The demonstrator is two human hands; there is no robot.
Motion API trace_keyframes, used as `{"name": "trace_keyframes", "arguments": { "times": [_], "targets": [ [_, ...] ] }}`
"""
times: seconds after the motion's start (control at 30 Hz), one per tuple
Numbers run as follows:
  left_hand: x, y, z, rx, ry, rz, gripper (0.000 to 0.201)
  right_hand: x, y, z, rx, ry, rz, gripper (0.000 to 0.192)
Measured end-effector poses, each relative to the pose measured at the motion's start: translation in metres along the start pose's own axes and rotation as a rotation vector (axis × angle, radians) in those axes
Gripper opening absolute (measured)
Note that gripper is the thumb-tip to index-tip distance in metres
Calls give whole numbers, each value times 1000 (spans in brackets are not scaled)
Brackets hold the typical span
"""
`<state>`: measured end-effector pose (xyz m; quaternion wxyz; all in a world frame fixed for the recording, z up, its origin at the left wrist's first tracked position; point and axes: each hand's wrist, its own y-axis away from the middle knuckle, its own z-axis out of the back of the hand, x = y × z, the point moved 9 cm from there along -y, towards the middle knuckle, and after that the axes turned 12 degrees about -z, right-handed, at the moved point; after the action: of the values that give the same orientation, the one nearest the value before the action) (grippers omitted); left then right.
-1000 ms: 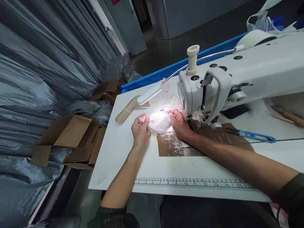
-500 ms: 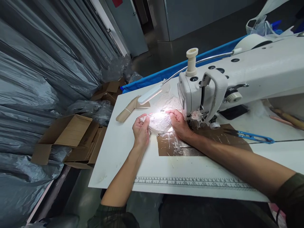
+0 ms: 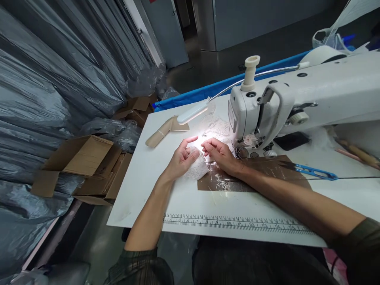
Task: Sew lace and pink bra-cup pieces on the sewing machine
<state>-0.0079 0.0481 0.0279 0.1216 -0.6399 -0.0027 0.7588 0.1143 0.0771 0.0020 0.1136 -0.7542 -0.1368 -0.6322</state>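
A small piece of white lace [image 3: 198,168] lies on the white table [image 3: 154,174] under the lamp's bright light, just left of the needle of a white sewing machine [image 3: 297,103]. My left hand [image 3: 181,159] and my right hand [image 3: 219,155] meet over it, fingers curled, pinching the lace between them. More lace [image 3: 218,126] lies behind the hands, against the machine head. The lace under the fingers is partly hidden and washed out by glare.
A gooseneck lamp [image 3: 192,112] hangs over the work. Blue thread snips [image 3: 314,171] lie on a brown taped patch [image 3: 267,174] to the right. A tan bundle [image 3: 166,130] sits at the back left. A printed ruler [image 3: 237,224] runs along the front edge. Cardboard boxes [image 3: 83,162] sit on the floor left.
Both hands have come together over the lace; earlier they held it stretched apart. The lace now sits bunched beneath the fingers. The view shifted slightly.
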Motion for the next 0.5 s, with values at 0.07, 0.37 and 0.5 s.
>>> {"name": "trace_keyframes", "arguments": {
  "times": [0.07, 0.37, 0.5],
  "targets": [
    [-1, 1, -5, 45, -11, -3, 65, 3, 1, -4, 52, -12, 1, 28],
    [-5, 0, -11, 78, 3, -61, 58, 13, 6, -14, 145, -1, 32, 36],
    [-3, 1, -11, 71, 42, -16, 65, 8, 5, -14, 115, 58, 13, 41]
  ]
}}
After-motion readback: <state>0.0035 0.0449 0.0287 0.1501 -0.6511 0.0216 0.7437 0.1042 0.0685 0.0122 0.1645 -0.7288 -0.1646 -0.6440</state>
